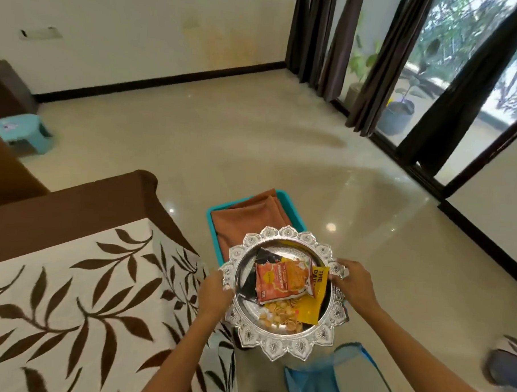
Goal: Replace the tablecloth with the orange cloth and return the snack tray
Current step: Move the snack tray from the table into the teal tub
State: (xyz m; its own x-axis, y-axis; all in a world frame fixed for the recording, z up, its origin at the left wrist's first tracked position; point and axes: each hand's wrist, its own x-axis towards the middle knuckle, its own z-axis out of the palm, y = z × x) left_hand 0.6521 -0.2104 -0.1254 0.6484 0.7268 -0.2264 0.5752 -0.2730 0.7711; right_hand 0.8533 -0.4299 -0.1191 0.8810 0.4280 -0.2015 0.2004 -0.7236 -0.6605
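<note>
A round silver snack tray [280, 343] with a scalloped rim holds an orange packet, a yellow packet, a black packet and loose snacks. I hold it in the air with both hands: my left hand [214, 291] grips its left rim and my right hand [352, 281] grips its right rim. Below and beyond the tray, a folded orange cloth [247, 217] lies in a teal basket [213, 229] on the floor. The white tablecloth with brown leaves [78, 300] covers the table at the left.
A brown sofa arm [82, 201] runs behind the table. A blue mesh hamper [341, 383] stands at the bottom right of the tray. A small teal stool [23, 132] sits far left. Dark curtains [376, 58] and glass doors line the right; the shiny floor is open ahead.
</note>
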